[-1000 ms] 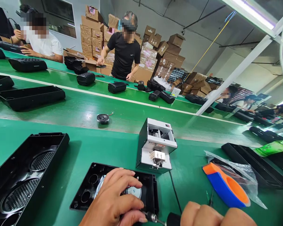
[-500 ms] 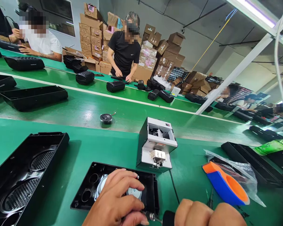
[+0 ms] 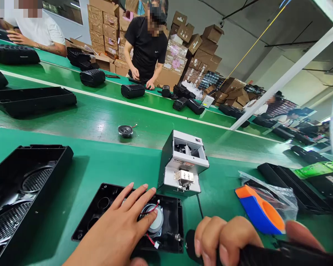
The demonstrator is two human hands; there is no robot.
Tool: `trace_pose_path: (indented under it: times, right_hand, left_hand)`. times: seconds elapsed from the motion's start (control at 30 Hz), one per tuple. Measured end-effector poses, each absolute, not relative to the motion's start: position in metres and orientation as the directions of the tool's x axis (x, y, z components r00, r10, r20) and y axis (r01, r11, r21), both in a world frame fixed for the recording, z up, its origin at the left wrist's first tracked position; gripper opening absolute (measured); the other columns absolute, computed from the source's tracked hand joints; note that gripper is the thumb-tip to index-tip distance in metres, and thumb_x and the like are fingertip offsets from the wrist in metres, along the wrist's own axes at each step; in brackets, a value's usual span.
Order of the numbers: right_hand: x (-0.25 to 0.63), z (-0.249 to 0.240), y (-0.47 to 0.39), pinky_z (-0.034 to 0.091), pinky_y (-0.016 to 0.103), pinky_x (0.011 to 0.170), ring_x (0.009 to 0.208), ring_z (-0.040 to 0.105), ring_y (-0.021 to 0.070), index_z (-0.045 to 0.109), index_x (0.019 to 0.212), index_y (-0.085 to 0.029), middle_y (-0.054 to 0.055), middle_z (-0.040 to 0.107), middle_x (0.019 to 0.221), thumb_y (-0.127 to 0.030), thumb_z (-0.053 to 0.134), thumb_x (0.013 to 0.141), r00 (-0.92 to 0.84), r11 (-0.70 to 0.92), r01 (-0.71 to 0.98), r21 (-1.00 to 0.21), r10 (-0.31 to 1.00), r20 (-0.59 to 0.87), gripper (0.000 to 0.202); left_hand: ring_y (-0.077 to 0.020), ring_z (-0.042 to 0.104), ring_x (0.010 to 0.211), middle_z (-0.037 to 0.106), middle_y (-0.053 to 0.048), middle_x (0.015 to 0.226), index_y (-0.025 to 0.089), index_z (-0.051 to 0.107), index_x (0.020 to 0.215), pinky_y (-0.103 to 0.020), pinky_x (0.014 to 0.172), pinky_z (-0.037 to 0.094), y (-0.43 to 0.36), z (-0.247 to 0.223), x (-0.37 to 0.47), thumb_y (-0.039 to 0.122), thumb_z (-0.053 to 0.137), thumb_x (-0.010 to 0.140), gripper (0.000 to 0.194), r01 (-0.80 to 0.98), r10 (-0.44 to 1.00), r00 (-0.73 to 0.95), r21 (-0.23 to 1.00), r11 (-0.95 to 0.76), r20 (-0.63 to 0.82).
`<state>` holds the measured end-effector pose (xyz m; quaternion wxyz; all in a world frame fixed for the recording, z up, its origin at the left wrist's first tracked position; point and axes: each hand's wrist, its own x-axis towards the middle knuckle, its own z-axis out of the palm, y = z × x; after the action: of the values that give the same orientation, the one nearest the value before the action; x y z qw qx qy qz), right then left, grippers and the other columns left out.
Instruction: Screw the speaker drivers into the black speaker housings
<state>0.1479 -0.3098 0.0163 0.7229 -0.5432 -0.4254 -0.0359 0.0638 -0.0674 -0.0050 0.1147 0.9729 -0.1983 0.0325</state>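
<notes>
The left hand [image 3: 119,229] lies flat, fingers spread, on the black panel [image 3: 170,221], fingertips touching the speaker driver [image 3: 155,223]. The right hand [image 3: 227,238] grips the screwdriver [image 3: 266,255].

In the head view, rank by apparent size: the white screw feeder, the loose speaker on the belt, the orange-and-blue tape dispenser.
1. Screw feeder and tape dispenser: they look alike in spread, and the dispenser lies nearer the camera, so I won't rank them.
2. Loose speaker: clearly smallest, though it sits farther away.
</notes>
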Motion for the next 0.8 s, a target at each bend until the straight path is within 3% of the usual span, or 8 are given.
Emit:
trace_pose_path:
  times: [0.13,0.27,0.37,0.5,0.6,0.67,0.73,0.8]
  right_hand:
    - [0.129,-0.018,-0.297,0.058,0.032,0.053,0.054,0.063,0.0197,0.068,0.099,-0.031,-0.004,0.064,0.066,-0.06,0.073,0.115,0.766,0.413,0.409,-0.814,0.329,0.552,0.034]
    - [0.124,-0.031,-0.29,0.054,0.032,0.047,0.048,0.056,0.0176,0.063,0.098,-0.032,-0.005,0.056,0.068,-0.056,0.074,0.112,0.828,0.429,0.402,-0.809,0.208,0.521,0.03]
    - [0.126,-0.029,-0.287,0.054,0.033,0.048,0.049,0.055,0.0177,0.063,0.099,-0.031,-0.005,0.056,0.069,-0.056,0.072,0.112,0.826,0.412,0.398,-0.82,0.227,0.515,0.03]
    - [0.124,-0.029,-0.279,0.053,0.034,0.05,0.049,0.05,0.0176,0.063,0.098,-0.031,-0.005,0.052,0.067,-0.057,0.069,0.114,0.834,0.395,0.403,-0.825,0.213,0.509,0.031]
    - [0.119,-0.038,-0.272,0.052,0.033,0.05,0.048,0.051,0.0166,0.066,0.128,-0.035,-0.006,0.057,0.074,-0.049,0.067,0.116,0.831,0.419,0.462,-0.781,0.102,0.546,0.019]
    - [0.118,-0.043,-0.273,0.052,0.031,0.05,0.051,0.057,0.0163,0.053,0.153,-0.042,-0.006,0.063,0.081,-0.043,0.068,0.116,0.819,0.485,0.473,-0.736,0.066,0.57,0.041]
    - [0.121,-0.044,-0.28,0.054,0.03,0.053,0.056,0.065,0.0174,0.051,0.156,-0.045,-0.006,0.069,0.084,-0.042,0.071,0.115,0.78,0.512,0.447,-0.733,0.179,0.6,0.046]
    - [0.126,-0.041,-0.289,0.057,0.031,0.055,0.056,0.068,0.0186,0.068,0.134,-0.04,-0.005,0.07,0.078,-0.05,0.07,0.116,0.731,0.448,0.415,-0.792,0.355,0.583,0.021]
  left_hand:
    - [-0.0572,0.066,0.151,0.061,-0.028,0.168,0.024,0.087,0.141,-0.086,0.117,0.055,-0.07,0.001,0.067,0.047,0.109,0.072,0.076,-0.382,-0.359,0.923,0.211,-0.9,0.14]
    - [-0.0568,0.069,0.147,0.064,-0.027,0.166,0.026,0.087,0.139,-0.085,0.113,0.059,-0.066,-0.007,0.064,0.037,0.11,0.068,0.075,-0.399,-0.363,0.908,0.168,-0.902,0.208]
    - [-0.0548,0.071,0.147,0.066,-0.025,0.167,0.028,0.086,0.139,-0.083,0.117,0.059,-0.063,-0.011,0.061,0.033,0.113,0.063,0.081,-0.39,-0.35,0.91,0.176,-0.904,0.221]
    - [-0.0498,0.068,0.153,0.066,-0.019,0.17,0.033,0.084,0.139,-0.079,0.129,0.053,-0.064,-0.016,0.058,0.043,0.113,0.067,0.078,-0.351,-0.302,0.928,0.241,-0.905,0.22]
    - [-0.0522,0.07,0.149,0.068,-0.022,0.168,0.031,0.084,0.139,-0.081,0.125,0.055,-0.066,-0.019,0.059,0.041,0.115,0.062,0.084,-0.375,-0.323,0.914,0.209,-0.903,0.246]
    - [-0.0533,0.073,0.146,0.07,-0.023,0.165,0.03,0.085,0.138,-0.082,0.121,0.059,-0.066,-0.02,0.059,0.045,0.116,0.06,0.085,-0.388,-0.327,0.902,0.198,-0.9,0.28]
    - [-0.0512,0.073,0.147,0.071,-0.02,0.165,0.033,0.085,0.137,-0.081,0.121,0.059,-0.064,-0.019,0.059,0.055,0.114,0.065,0.081,-0.379,-0.307,0.906,0.237,-0.895,0.29]
    - [-0.0502,0.072,0.149,0.07,-0.019,0.167,0.035,0.086,0.136,-0.081,0.122,0.058,-0.063,-0.019,0.058,0.058,0.111,0.069,0.076,-0.363,-0.293,0.919,0.276,-0.89,0.266]
